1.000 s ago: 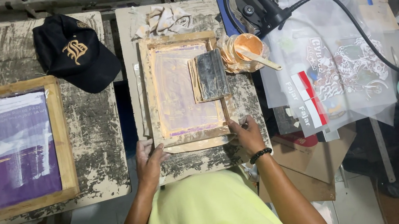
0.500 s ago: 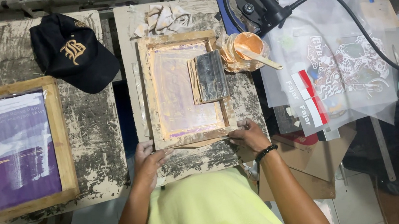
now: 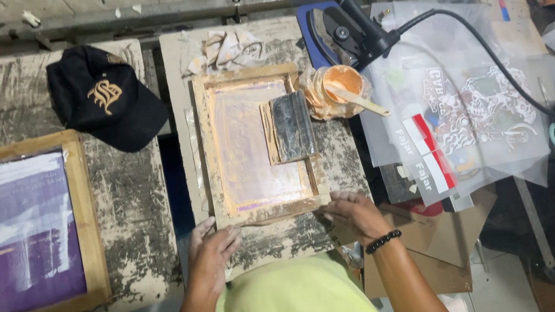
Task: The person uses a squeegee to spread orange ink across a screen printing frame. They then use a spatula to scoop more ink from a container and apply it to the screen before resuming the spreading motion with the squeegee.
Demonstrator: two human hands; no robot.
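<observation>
At the left edge of the frame we see a purple screen frame [image 3: 25,237] cut off. At centre lies the wooden screen frame [image 3: 259,144]; our left hand [image 3: 210,251] and right hand [image 3: 356,213] rest flat and open-fingered at its lower corners, gripping nothing. A squeegee [image 3: 290,126] lies on its mesh.

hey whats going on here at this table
A person in a yellow-green top stands at a paint-crusted board, both hands at the near edge of a wooden screen-printing frame. The left hand rests by its near left corner, the right hand by its near right corner. A squeegee lies on the mesh, a cup of orange ink with a stick stands beside it. A black cap and a second frame with purple mesh lie to the left.
</observation>
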